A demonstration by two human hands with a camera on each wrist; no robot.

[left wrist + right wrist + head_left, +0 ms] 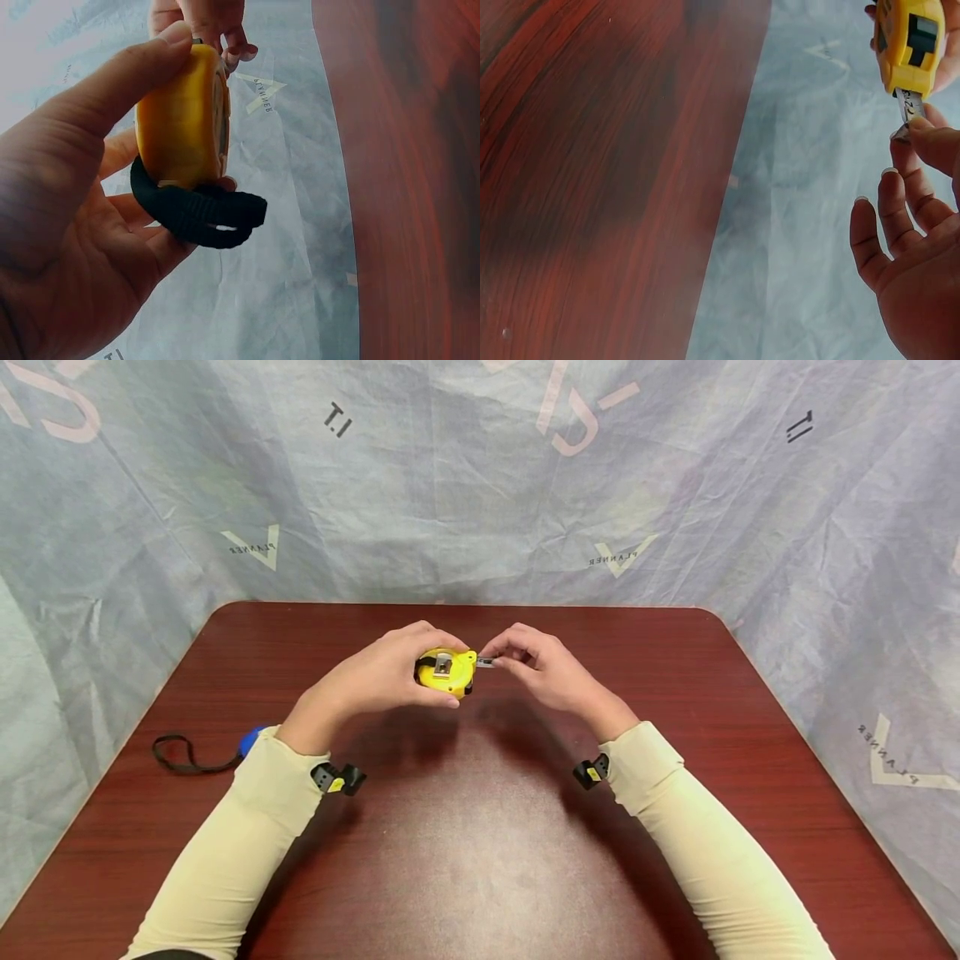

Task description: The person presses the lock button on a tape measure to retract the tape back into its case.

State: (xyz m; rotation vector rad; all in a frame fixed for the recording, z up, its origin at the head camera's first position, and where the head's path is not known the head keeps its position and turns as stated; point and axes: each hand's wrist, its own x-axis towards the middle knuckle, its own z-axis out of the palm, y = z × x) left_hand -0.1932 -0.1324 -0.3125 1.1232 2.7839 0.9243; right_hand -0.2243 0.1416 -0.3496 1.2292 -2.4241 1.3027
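Note:
A yellow tape measure [455, 677] is held above the table by my left hand [382, 671], thumb on one edge and fingers on the other. In the left wrist view its black wrist strap [199, 214] hangs from the rear of the case. My right hand [551, 670] pinches the end of the tape blade [910, 105] between thumb and forefinger, its other fingers loosely bent. A short length of blade shows between the case and those fingertips. The dark slide button [922, 37] on the case faces the right wrist camera.
A blue object [252, 741] with a black cord loop [187, 767] lies on the table's left side, partly hidden by my left sleeve. The red-brown table [480, 860] has rounded far corners. A grey printed cloth [465, 485] hangs behind it.

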